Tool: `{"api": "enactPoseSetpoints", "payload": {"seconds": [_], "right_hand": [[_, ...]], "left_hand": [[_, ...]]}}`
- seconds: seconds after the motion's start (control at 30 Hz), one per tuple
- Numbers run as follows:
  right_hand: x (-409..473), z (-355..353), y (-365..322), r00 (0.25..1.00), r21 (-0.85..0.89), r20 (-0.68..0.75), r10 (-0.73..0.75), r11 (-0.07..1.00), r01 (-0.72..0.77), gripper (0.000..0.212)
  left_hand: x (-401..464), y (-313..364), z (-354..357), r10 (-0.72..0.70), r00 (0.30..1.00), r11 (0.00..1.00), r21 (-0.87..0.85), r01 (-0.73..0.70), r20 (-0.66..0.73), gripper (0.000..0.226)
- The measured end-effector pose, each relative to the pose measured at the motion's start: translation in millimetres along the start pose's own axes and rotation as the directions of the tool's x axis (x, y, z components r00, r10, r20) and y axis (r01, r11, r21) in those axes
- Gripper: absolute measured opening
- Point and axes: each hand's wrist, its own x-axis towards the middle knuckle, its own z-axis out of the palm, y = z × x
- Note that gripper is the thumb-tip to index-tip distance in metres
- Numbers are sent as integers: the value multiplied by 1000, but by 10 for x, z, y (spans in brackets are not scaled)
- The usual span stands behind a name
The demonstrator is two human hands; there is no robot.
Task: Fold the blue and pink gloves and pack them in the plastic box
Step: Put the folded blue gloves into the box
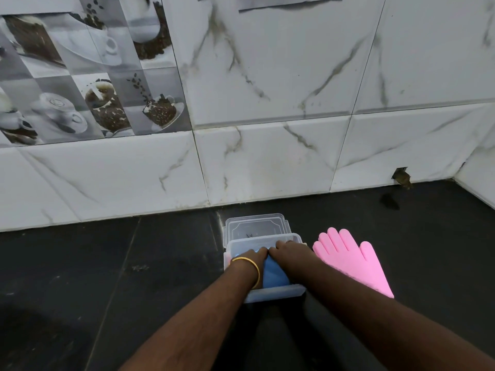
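Pressing down into the plastic box, both hands sit on the folded blue glove, which lies inside it on the dark desk. The left hand and right hand meet knuckle to knuckle over the glove; their fingers curl downward onto it, though whether they pinch the material or only push on it I cannot tell. The pink glove lies flat and unfolded on the desk just beside the box on its right, fingers toward the tiled wall. The clear lid rests behind the box. The likely trouble is spring-back: the glove looks thick and rubbery, so once the pressure lifts it may unfold and rise above the rim, leaving too little room for the pink one. The light box could also slide or tip under uneven pushing.
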Motion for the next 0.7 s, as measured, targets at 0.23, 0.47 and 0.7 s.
{"api": "enactPoseSetpoints", "payload": {"seconds": [0.23, 0.47, 0.7], "right_hand": [[59, 83, -21, 1000, -35, 22, -1, 999, 1, 37], [75, 73, -41, 995, -74, 98, -19, 997, 26, 37], [55, 76, -55, 996, -59, 92, -17, 998, 23, 35]], "left_hand": [[79, -31, -7, 11, 1000, 999, 40, -12, 13, 81], [116, 9, 21, -20, 999, 995, 96, 16, 41, 75], [96, 30, 30, -43, 999, 995, 95, 40, 30, 71]]}}
